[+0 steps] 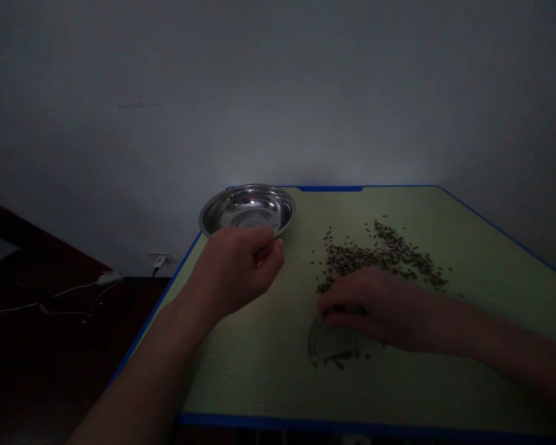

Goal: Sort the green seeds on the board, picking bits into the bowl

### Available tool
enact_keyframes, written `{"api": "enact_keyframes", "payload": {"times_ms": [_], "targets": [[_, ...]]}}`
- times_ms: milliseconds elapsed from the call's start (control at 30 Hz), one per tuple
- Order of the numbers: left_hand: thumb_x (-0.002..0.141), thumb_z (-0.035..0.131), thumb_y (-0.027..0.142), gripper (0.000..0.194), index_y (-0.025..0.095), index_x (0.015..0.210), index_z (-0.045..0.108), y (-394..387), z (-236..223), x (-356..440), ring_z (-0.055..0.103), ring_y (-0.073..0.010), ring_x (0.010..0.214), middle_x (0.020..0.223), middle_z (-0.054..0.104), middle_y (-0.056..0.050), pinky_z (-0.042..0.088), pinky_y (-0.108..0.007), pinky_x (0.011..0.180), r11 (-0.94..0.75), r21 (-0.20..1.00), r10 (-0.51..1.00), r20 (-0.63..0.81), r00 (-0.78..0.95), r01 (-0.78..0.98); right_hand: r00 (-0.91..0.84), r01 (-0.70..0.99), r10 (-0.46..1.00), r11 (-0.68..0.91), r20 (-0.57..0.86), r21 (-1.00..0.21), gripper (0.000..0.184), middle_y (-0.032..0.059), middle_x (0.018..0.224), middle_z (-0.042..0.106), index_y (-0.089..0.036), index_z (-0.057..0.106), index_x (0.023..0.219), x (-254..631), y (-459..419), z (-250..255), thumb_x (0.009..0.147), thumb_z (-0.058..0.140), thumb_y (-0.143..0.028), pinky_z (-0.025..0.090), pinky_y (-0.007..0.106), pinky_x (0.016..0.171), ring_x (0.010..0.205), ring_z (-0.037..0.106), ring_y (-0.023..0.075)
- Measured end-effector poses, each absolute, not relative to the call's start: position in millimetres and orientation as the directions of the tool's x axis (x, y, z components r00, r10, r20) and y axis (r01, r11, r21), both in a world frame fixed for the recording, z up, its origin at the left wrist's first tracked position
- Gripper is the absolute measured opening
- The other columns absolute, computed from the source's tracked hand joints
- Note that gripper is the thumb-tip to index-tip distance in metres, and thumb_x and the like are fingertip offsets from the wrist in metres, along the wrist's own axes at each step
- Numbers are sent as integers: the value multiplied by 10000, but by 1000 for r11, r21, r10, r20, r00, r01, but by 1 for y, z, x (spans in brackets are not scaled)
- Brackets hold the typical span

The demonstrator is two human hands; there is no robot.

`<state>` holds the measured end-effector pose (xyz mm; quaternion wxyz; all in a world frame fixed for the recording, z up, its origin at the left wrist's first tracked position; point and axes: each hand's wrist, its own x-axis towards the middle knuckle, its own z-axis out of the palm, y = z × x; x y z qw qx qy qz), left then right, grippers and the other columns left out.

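Note:
My left hand [241,266] is closed in a pinch just in front of a shiny steel bowl [254,210], its fingertips near the bowl's front rim. Whatever those fingers hold, if anything, is too small to make out. My right hand [370,303] is low over the table, thumb and fingers drawn together at the near edge of a spread of small dark seeds or beans [366,256]. Below its fingertips lies a clear round dish or lid [314,340], partly hidden by the hand, with a few dark bits [340,358] at its near side. What is in this pinch stays hidden.
The pale green tabletop [259,371] has a blue edge and stands against a grey wall [278,93]. To the left, white cables [69,290] and a plug [160,261] are near the dark floor. The light is dim.

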<state>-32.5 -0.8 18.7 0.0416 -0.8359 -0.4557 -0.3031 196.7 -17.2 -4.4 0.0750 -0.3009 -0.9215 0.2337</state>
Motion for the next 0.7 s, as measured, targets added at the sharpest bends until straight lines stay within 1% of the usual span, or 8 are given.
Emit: {"api": "enact_keyframes", "payload": {"times_ms": [133,200,333,500,600,700], "targets": [[809,496,225,368,191,520,272,0,19,-32,243,-64,409,452,228,77,176,-243,465,-580,207,736,548,398,788,-798,527,603,691,-7,-496,147,-10,746,690,-205,705,873,202,-30,-2,912,570,-249,385,230,610,674,617,118],[810,495,226,363,191,520,280,0,19,-32,249,-64,410,451,236,76,174,-244,465,-582,203,733,549,401,787,-772,546,636,670,9,-503,144,-20,751,699,-214,701,880,206,-33,-1,912,568,-259,390,229,611,669,618,113],[808,492,234,365,191,514,279,0,18,-33,258,-64,404,441,247,75,170,-244,466,-578,208,739,544,397,789,-634,663,773,559,23,-499,180,-27,800,726,-244,704,939,225,-31,-1,925,533,-301,426,242,619,672,633,121],[805,488,238,359,189,514,284,0,19,-32,262,-65,405,439,248,75,173,-248,473,-580,216,743,535,402,785,-481,780,876,439,22,-447,265,16,919,751,-259,711,1020,260,-43,-15,927,493,-377,494,301,667,753,678,175],[805,491,237,360,189,515,285,0,19,-31,262,-65,407,441,241,75,177,-250,476,-579,222,748,529,402,784,-410,798,912,369,18,-476,287,27,923,757,-265,721,1009,266,-58,-23,923,482,-400,518,316,655,747,694,190],[807,487,242,359,190,513,288,0,19,-31,260,-67,410,439,245,73,175,-254,476,-575,224,752,524,400,787,-397,780,918,349,21,-519,291,23,865,762,-260,729,974,254,-69,-24,926,470,-384,519,305,618,697,695,184]]}}
